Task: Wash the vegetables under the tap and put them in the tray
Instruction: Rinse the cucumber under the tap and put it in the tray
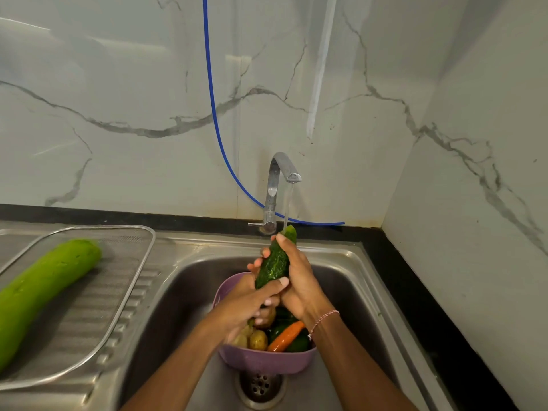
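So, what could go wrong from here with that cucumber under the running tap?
1. The wet dark green cucumber, gripped by the left hand and right hand, could slip and drop onto the vegetables in the purple plastic colander below.
2. The water stream from the chrome tap strikes the cucumber's tip, so it may splash beyond the steel sink.
3. The large pale green gourd lies across the wire mesh tray, so space may run short.
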`<state>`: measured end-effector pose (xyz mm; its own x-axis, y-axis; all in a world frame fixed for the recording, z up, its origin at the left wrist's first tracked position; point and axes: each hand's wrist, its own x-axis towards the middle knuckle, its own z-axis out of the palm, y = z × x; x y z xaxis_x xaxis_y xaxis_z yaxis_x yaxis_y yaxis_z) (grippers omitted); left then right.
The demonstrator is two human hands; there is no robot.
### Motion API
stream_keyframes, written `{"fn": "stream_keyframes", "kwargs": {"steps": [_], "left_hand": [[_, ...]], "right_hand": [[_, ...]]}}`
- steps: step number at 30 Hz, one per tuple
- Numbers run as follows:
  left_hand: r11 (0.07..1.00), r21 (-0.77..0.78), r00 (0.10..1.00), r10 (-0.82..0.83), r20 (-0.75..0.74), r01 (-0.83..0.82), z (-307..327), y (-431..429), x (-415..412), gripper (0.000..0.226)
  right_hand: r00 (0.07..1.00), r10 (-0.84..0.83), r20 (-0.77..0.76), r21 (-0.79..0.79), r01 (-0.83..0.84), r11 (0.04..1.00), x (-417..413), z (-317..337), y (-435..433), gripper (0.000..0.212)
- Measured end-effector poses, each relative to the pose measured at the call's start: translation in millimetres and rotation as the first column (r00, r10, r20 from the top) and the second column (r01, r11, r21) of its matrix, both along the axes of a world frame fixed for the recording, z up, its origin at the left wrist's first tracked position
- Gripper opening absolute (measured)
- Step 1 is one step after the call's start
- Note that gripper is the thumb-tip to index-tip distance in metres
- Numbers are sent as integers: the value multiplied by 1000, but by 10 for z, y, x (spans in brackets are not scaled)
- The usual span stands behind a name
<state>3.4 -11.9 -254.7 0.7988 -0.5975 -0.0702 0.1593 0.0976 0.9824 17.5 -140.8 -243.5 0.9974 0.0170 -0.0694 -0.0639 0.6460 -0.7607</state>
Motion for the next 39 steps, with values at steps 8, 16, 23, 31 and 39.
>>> {"fn": "stream_keyframes", "kwargs": {"steps": [8, 16, 23, 31, 39], "left_hand": [[787, 381, 765, 172, 620, -486, -245, -63, 117, 40], [958, -97, 926, 230, -299, -269, 10, -64, 36, 61], [888, 285, 926, 306, 221, -361, -176, -49, 134, 51], [989, 122, 985, 102, -136, -86, -97, -5, 102, 41], [950, 219, 975, 221, 21, -220, -117, -10, 106, 57]], "right_hand": [[962, -242, -126, -231, 208, 950, 68, -43, -3, 48], [997, -59, -53, -91, 54, 994, -39, -72, -5, 61], [970, -229, -79, -321, 193, 927, 21, -168, 69, 50], [981, -179, -76, -227, 158, 961, 27, -164, -32, 64], [980, -197, -30, -205, 187, 961, 34, -167, -25, 41]]}}
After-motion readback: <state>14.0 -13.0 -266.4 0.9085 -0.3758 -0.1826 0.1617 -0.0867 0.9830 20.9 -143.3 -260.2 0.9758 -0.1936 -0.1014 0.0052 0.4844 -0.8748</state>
